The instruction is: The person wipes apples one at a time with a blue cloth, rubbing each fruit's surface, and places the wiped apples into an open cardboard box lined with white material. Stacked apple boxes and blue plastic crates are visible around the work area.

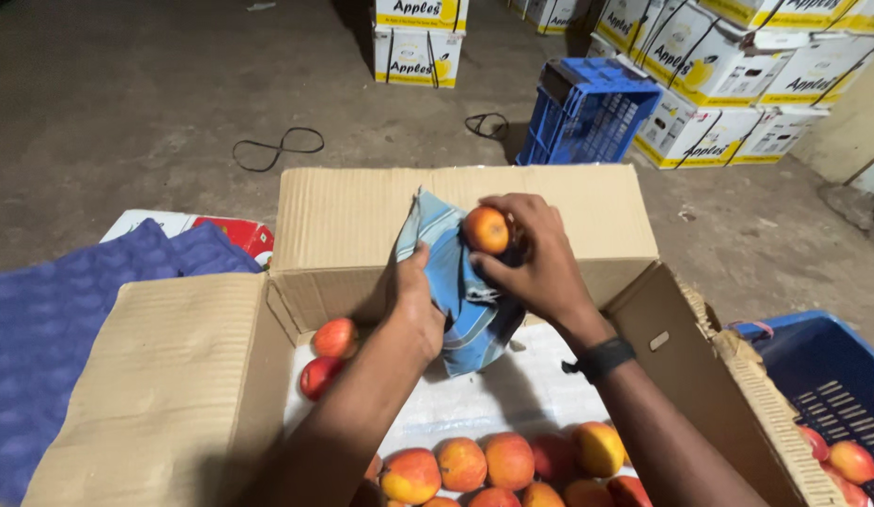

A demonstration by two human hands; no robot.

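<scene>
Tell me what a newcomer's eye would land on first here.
First, the apple at centre, held in the right hand against a blue striped cloth gripped by the left hand, above an open cardboard box. Next, the row of red-yellow apples at the box's near edge.

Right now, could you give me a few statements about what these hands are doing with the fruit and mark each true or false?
1. The right hand holds an apple. True.
2. The left hand grips a striped blue cloth. True.
3. The cardboard box is shut. False: its flaps are open, with apples inside.
4. The blue crate on the floor beyond the box is full of apples. False: it looks empty.
5. A dark band sits on the right wrist. True.
</scene>
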